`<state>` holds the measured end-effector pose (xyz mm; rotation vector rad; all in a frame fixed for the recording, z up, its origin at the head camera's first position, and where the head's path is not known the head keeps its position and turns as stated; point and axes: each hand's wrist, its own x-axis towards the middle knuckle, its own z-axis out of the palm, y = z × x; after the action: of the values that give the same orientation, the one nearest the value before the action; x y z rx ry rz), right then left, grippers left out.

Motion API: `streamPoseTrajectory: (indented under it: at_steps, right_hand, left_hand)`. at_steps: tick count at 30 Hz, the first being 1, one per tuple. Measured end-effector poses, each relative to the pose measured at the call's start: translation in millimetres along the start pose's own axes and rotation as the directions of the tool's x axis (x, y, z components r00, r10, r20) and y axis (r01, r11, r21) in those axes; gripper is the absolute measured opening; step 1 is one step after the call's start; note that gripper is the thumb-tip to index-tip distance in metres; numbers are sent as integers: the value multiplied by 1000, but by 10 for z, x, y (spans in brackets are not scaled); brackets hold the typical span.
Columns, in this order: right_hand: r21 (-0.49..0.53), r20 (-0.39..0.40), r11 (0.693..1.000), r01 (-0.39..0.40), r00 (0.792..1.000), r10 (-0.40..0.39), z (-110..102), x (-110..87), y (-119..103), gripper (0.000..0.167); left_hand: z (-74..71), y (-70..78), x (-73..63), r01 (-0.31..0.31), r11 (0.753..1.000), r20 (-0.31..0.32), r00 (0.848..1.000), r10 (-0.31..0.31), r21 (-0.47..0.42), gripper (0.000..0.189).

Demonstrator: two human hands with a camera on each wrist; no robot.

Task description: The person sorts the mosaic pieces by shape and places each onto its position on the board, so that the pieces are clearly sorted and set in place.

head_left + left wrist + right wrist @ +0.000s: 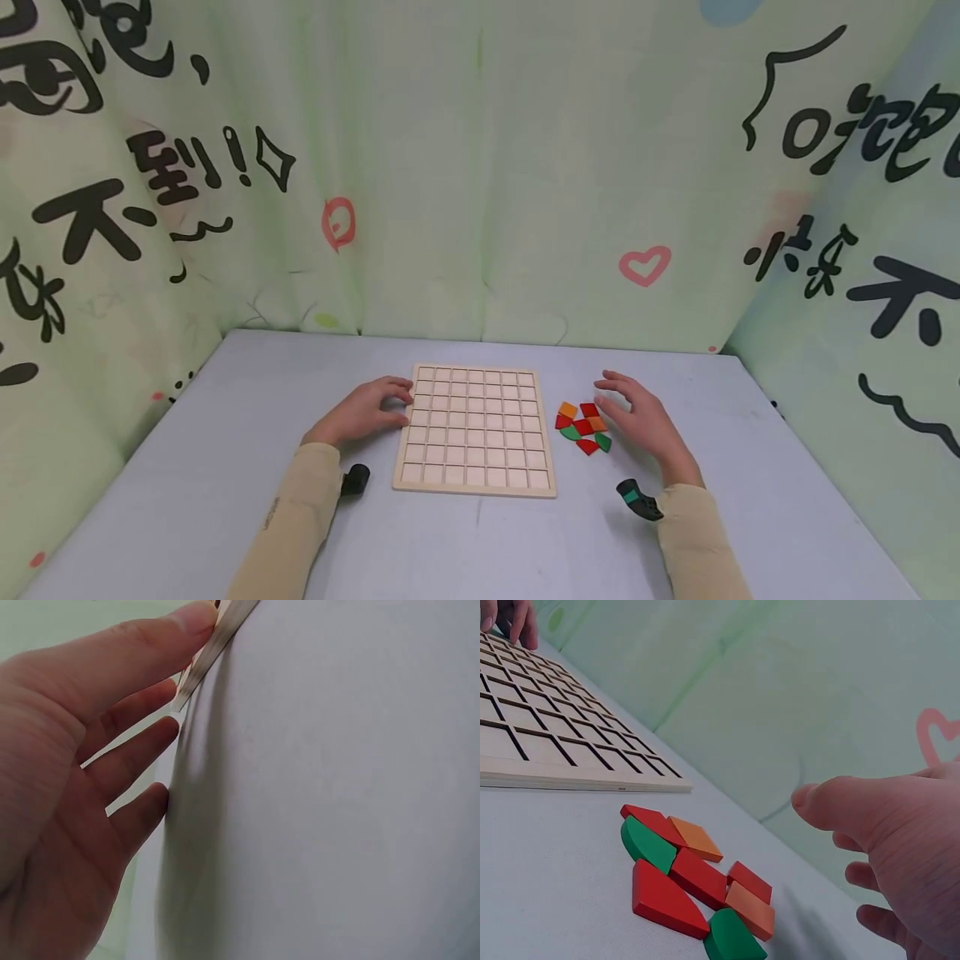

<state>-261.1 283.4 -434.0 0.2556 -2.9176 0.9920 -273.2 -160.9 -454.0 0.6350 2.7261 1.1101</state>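
Note:
A square wooden grid board (474, 429) lies flat on the table, its shallow square cells bare. My left hand (372, 407) is at the board's left edge; in the left wrist view the thumb (196, 616) touches the wooden side and the other fingers spread loosely beside it. To the right of the board sits a small cluster of flat red, orange and green pieces, among them a red piece (667, 898) and a green piece (648, 844) with curved sides. Just right of these pieces, my right hand (634, 414) hovers with relaxed fingers and holds nothing.
The table (480, 550) has a pale, smooth cover. A light green curtain (480, 183) with black lettering and pink hearts encloses its back and sides. Dark wrist devices stick out by both sleeves: one at the left (356, 480), another at the right (640, 500).

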Motion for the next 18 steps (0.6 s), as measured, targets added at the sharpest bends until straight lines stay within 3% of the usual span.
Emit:
streamPoseTrajectory:
  at_steps: [9,18]
  right_hand:
    - [28,10,999,-31,999,31,36,-24,29,40]
    - [-23,-5,999,-35,999,35,142,10,88,37]
  left_hand:
    - [-4,-26,-39,-11,1000,-5,1000,11,-14,29]
    - [-14,-10,-49,-28,999,-6,1000,28,-26,29]
